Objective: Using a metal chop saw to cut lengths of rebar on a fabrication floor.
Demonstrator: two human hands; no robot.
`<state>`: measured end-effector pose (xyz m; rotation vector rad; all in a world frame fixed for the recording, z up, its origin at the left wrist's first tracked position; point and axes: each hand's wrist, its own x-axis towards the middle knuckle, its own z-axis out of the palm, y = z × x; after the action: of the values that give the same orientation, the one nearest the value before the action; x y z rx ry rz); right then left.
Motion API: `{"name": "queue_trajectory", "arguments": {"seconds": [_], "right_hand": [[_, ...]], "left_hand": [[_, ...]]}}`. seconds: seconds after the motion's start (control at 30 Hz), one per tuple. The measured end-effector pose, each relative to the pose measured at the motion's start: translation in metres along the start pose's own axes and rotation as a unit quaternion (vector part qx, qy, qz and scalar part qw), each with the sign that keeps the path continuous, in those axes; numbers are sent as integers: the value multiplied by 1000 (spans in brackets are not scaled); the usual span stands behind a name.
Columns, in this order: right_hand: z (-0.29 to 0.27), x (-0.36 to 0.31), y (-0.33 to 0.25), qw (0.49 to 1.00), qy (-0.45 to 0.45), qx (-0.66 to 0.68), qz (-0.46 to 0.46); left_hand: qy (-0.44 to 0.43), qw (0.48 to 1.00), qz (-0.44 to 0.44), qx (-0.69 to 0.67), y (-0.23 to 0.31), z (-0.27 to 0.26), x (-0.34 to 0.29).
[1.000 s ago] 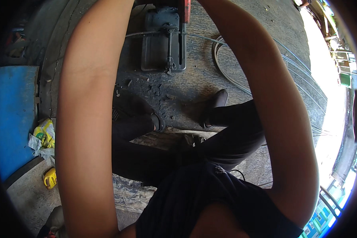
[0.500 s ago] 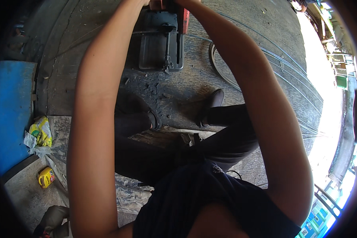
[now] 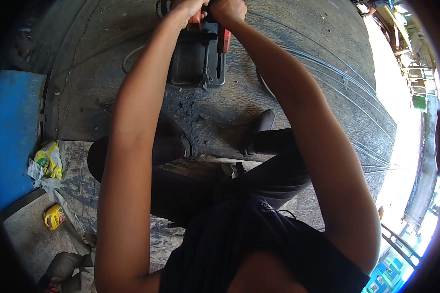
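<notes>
Red-and-black cut-off saw (image 3: 189, 61) parts sit directly under the left hand (image 3: 191, 9) and right hand (image 3: 228, 10), both with curled fingers (whether either is clamped on them, I cannot tell; the upper edge crops the view). The saw rests on the dark floor (image 3: 327, 31) ahead of the shoes (image 3: 262, 124), with pale wires (image 3: 337, 72) running off rightward and a yellow container (image 3: 54, 217) at lower left.

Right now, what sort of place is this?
Probably a makeshift workshop: a black-and-red machine stands on the worn floor, long thin wires or rods stretch beside it, and dark debris lies scattered in front.
</notes>
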<state>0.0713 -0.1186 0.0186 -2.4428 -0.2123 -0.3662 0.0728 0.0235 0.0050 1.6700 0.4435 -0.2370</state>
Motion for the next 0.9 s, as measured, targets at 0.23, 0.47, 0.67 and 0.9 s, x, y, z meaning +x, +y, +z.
{"name": "queue_trajectory", "arguments": {"seconds": [0.23, 0.47, 0.67, 0.9], "right_hand": [[1, -6, 0, 1000, 2, 13, 10], [-10, -19, -4, 1000, -10, 20, 9], [2, -20, 2, 1000, -1, 3, 15], [7, -28, 9, 1000, -5, 2, 12]], "left_hand": [[42, 999, -7, 17, -4, 4, -13], [74, 996, 47, 33, -6, 4, -37], [79, 995, 41, 42, -10, 6, -47], [82, 996, 19, 33, -12, 13, -67]]}}
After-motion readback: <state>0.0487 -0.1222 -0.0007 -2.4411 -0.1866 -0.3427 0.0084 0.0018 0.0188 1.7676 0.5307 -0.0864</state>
